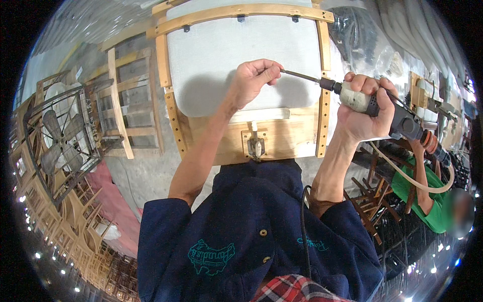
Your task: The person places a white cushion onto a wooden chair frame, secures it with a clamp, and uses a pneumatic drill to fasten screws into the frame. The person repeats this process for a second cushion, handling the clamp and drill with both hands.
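Note:
My right hand (370,103) is wrapped round the body of a power drill (406,122), its housing black and off-white. A long thin driver bit (301,76) reaches from its chuck toward the left. My left hand (255,79) pinches thumb and fingers together at the bit's tip; anything small between them is hidden. Below both hands lies a pale grey upholstered panel (211,53) with rounded corners. Wooden rails with holes flank it, and a curved wooden rail (241,10) with black brackets crosses its far end.
Near my waist, a toggle clamp (257,146) is fixed on a wooden board (216,138). A wooden pallet (128,100) and a metal fan (63,143) stand at left, beside stacked chair frames (75,216). A beige hose (422,187) loops near a person in green (427,201).

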Motion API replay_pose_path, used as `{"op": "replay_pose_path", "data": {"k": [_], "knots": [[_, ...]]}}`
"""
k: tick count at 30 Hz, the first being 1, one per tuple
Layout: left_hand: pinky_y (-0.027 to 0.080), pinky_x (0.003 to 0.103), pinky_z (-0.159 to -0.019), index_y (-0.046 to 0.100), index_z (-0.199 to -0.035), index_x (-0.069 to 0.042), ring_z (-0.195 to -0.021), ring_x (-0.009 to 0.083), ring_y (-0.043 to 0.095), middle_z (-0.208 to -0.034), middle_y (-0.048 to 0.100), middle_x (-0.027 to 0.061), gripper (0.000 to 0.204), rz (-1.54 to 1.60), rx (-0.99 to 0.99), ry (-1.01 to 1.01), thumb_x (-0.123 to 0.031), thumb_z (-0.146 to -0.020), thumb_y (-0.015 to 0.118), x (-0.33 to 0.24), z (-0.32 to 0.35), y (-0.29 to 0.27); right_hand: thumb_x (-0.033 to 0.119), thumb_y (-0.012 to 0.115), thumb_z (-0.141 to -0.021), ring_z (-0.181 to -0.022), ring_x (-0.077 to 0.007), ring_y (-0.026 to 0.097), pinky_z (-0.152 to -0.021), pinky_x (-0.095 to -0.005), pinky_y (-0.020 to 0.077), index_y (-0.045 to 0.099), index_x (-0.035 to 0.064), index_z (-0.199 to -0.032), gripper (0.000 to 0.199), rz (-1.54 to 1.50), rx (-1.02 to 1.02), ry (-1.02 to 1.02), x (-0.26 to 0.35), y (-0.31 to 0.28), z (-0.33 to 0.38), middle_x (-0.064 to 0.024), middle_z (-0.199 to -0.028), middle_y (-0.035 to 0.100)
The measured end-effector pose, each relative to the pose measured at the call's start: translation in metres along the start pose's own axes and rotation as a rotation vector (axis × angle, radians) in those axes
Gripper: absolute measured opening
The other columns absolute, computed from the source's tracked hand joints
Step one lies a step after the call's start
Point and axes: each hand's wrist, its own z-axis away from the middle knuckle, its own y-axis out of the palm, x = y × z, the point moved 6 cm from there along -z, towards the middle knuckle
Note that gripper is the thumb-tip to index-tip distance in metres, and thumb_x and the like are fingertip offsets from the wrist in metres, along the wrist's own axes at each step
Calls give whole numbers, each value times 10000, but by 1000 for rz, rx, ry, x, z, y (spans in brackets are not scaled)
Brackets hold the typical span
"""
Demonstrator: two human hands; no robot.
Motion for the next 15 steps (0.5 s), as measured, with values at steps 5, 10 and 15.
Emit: {"op": "replay_pose_path", "data": {"k": [5,10,15], "knots": [[492,255,-794,694,-1175,5,-830,103,585,-881,669,22,305,-127,78,-6,-262,-1043,631,-13,-22,4,173,548,-854,-656,-280,567,-763,-533,502,581,56,-1094,269,-20,-178,5,-3,-27,-18,-97,-718,531],[519,273,-797,706,-1177,-19,-855,110,610,-919,705,37,386,147,-99,-15,-369,-1026,648,-5,-65,15,184,567,-848,-655,-281,572,-773,-532,505,584,65,-1064,248,-90,-167,-105,-12,-33,-41,-104,-696,536],[539,353,-877,709,-1196,-47,-889,178,663,-1004,742,60,473,-829,-278,141,-457,-960,703,-22,-111,-3,104,522,-896,-699,-307,619,-836,-497,529,582,31,-1039,172,71,0,-321,-30,-35,-81,-147,-700,593]]}}
